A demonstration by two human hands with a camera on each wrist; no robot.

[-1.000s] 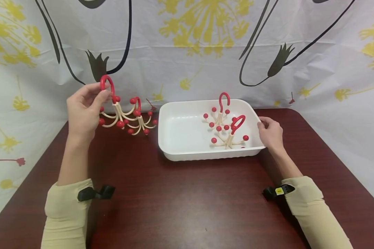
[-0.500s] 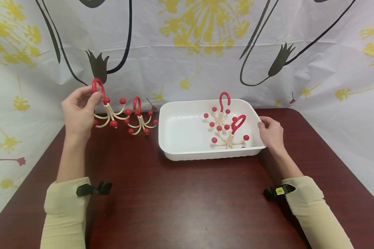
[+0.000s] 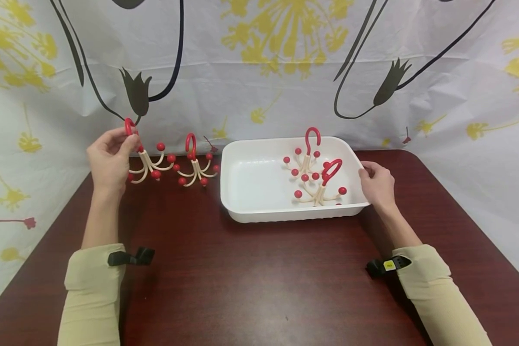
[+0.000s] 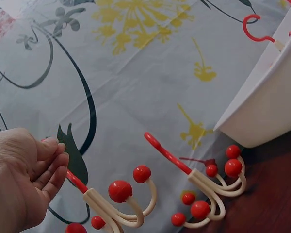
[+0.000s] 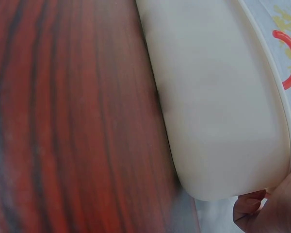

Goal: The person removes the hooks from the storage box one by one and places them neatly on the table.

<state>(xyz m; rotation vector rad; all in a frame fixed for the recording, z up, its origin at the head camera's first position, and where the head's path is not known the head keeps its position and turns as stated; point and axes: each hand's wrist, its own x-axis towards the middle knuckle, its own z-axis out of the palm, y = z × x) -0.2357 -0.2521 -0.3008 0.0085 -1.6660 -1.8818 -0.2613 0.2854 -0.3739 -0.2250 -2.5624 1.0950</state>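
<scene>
At far left, we see the left hand [image 3: 109, 158] pinching the red hook of the first hanger [image 3: 146, 162], whose cream arms fan out low over the table [image 3: 242, 278]; we cannot tell whether its balls touch the wood. Because the pinch takes only the hook, we judge that the arms could swing or twist if the fingers loosen, and the hanger could tip over. Just to its right stands the second hanger [image 3: 196, 167], hook up; the left wrist view shows a narrow gap, so we think a slight sideways drift could catch ball against ball and drag or topple it. Further right, well apart from the held one, sits the white tray [image 3: 285, 217], with the third hanger [image 3: 306, 164] upright toward the back and the fourth hanger [image 3: 318, 196] in front, its hook tilted right. Those two crowd the tray's right half, and their arms could snag if either shifts; whether they touch, we cannot tell. At far right, the right hand [image 3: 378, 185] grips the tray's end by its rim, and an uneven pull there could slide the tray or jolt both hangers.
</scene>
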